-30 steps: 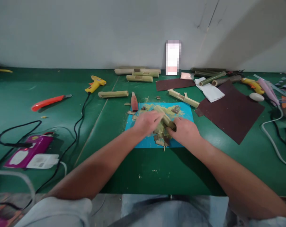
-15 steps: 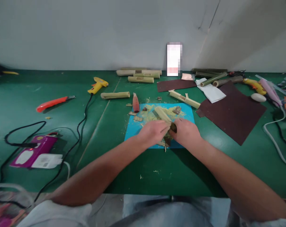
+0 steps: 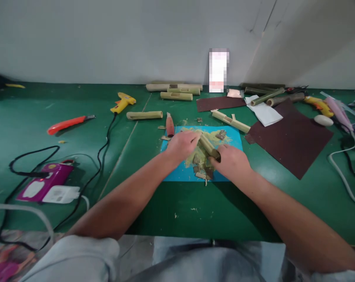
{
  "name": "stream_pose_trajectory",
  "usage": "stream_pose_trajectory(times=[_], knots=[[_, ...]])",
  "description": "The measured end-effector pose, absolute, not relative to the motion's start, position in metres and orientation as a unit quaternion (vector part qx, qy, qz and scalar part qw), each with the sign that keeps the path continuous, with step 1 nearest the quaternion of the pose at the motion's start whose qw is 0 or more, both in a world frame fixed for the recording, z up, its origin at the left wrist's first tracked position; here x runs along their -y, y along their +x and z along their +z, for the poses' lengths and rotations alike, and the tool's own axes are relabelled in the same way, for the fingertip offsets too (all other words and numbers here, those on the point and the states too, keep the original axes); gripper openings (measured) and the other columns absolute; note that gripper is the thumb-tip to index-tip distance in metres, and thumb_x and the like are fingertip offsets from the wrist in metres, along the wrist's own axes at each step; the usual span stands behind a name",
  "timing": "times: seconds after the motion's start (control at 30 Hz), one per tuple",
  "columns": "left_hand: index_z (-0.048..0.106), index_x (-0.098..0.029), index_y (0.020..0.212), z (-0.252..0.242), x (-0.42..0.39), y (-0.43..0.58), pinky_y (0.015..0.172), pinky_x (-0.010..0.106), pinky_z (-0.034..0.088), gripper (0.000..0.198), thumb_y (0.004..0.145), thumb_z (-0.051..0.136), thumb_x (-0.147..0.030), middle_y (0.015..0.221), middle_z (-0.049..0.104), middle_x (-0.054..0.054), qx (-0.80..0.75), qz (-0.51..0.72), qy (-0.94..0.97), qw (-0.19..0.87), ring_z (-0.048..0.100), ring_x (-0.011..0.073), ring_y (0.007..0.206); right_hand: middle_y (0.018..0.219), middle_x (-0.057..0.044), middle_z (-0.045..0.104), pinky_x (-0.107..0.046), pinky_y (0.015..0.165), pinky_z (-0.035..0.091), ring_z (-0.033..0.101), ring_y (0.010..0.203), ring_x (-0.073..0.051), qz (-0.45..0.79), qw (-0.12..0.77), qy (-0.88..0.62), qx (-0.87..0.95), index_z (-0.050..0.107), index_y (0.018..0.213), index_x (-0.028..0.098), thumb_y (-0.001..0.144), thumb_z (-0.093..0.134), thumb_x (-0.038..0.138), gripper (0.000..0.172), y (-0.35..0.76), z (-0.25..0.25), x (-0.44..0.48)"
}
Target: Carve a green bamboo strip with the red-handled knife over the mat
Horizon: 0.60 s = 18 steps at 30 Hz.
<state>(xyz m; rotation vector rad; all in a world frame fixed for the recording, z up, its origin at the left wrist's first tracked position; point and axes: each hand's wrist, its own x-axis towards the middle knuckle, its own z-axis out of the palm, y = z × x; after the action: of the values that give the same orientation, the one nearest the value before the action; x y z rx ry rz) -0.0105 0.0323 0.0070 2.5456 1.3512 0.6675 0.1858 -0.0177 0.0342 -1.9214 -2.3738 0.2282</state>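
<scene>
Both hands meet over a blue mat (image 3: 173, 172) strewn with shavings and dust. My left hand (image 3: 182, 144) is closed round the far end of a short bamboo tube (image 3: 208, 146). My right hand (image 3: 232, 161) grips the near end of the same tube, fingers curled round it. The tube lies slanted, its far end toward the left. Brown scraps (image 3: 202, 172) lie on the mat just below the hands. Whether either hand also holds a small piece of abrasive I cannot make out.
On the green table (image 3: 33, 113) lie a red-handled knife (image 3: 169, 126), an orange box cutter (image 3: 68, 123), a yellow glue gun (image 3: 122, 103) with black cord, more bamboo tubes (image 3: 144, 115), dark sandpaper sheets (image 3: 289, 141), white paper (image 3: 264, 112) and a purple device (image 3: 44, 182).
My left hand slid back toward me along the tube, then out again to its far end. The right hand stayed on the near end. The view shifted slightly.
</scene>
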Motion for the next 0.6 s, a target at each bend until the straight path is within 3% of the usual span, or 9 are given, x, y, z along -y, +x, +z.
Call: stream_pose_trajectory(times=[0.13,0.27,0.43,0.6], knots=[[0.072,-0.022,0.093,0.006,-0.024,-0.005,0.067,0.030,0.049,0.032,0.105,0.043,-0.032,0.081,0.068,0.005,-0.374,0.174,0.904,0.111,0.065,0.0188,0.075,0.099,-0.009,0.072,-0.033,0.067,0.039,0.067,0.090,-0.023,0.072,0.035,-0.613,0.786,0.066,0.101,0.018,0.096,0.055,0.039,0.025,0.187,0.034,0.018],[0.074,-0.018,0.094,0.006,-0.036,-0.010,0.068,0.032,0.049,0.032,0.102,0.044,-0.023,0.079,0.069,0.008,-0.444,0.179,0.877,0.037,0.065,0.0213,0.075,0.097,-0.009,0.072,-0.033,0.067,0.040,0.066,0.089,-0.023,0.069,0.038,-0.623,0.778,0.066,0.099,0.018,0.096,0.055,0.043,0.027,0.187,0.033,0.018],[0.073,-0.016,0.123,0.005,-0.052,-0.021,0.075,0.034,0.053,0.034,0.101,0.050,-0.026,0.092,0.076,0.010,-0.468,0.196,0.862,0.000,0.069,0.0237,0.084,0.104,-0.011,0.070,-0.034,0.076,0.045,0.065,0.099,-0.025,0.051,0.074,-0.601,0.794,0.066,0.100,0.018,0.094,0.059,0.041,0.025,0.188,0.031,0.017],[0.078,-0.021,0.112,0.008,-0.046,-0.021,0.079,0.031,0.056,0.029,0.097,0.055,-0.026,0.096,0.079,0.007,-0.481,0.327,0.798,0.159,0.071,0.0206,0.086,0.104,-0.013,0.070,-0.035,0.082,0.047,0.063,0.103,-0.026,0.050,0.108,-0.587,0.801,0.066,0.102,0.016,0.092,0.059,0.031,0.019,0.189,0.027,0.015]])
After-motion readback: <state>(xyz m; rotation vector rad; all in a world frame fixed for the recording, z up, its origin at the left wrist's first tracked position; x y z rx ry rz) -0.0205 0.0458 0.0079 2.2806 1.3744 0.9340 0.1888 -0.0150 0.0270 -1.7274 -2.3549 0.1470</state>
